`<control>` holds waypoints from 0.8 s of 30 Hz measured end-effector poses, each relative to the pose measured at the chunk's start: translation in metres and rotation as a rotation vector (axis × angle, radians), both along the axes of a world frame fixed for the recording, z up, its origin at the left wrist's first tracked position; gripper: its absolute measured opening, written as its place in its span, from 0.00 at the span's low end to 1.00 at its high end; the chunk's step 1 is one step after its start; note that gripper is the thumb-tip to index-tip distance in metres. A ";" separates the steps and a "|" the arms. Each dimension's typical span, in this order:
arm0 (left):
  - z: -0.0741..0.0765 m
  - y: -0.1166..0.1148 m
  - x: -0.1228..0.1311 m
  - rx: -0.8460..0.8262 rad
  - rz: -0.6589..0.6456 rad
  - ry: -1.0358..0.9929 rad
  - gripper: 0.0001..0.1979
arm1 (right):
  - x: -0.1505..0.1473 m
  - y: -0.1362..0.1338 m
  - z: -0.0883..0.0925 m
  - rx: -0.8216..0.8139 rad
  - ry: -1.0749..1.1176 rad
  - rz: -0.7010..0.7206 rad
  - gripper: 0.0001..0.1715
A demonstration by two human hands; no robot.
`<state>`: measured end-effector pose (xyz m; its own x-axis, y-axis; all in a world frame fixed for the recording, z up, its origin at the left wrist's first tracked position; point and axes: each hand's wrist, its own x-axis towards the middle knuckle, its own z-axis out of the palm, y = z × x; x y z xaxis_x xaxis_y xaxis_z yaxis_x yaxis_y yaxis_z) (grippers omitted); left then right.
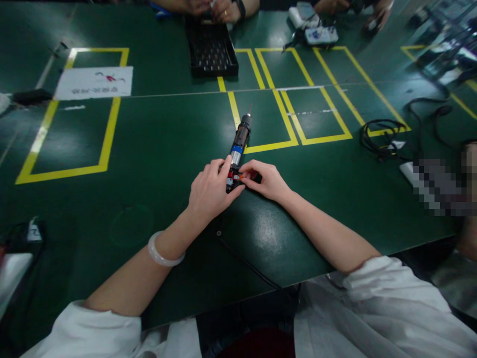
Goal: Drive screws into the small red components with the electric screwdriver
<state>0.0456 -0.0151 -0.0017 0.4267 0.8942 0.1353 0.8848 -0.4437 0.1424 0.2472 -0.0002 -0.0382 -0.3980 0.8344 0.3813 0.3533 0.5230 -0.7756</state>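
A black electric screwdriver [240,141] with a blue and silver band lies on the green table [156,149], its bit pointing away from me. My left hand [210,191] is curled round its near end, index finger resting along the body. My right hand [266,180] pinches the same end from the right, at a small orange and red part. A thin black cable [246,261] runs from under my hands toward the table's near edge. A pale bangle [161,254] is on my left wrist.
Yellow tape rectangles [108,124] mark the table. A black tray [211,49] stands at the far edge by another person's hands [219,9]. A white sheet [95,82] lies far left, coiled black cables [383,134] at right, white devices [316,30] far right.
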 end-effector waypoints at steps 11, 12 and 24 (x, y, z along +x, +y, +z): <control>0.002 0.006 -0.007 0.011 0.006 0.034 0.34 | 0.001 -0.001 0.001 -0.068 0.056 0.030 0.10; 0.003 0.008 -0.010 0.003 0.016 0.044 0.34 | 0.002 -0.001 0.001 -0.075 0.062 0.027 0.09; 0.009 0.072 -0.129 -0.097 0.417 -0.019 0.38 | 0.003 0.001 0.002 -0.151 0.026 -0.005 0.08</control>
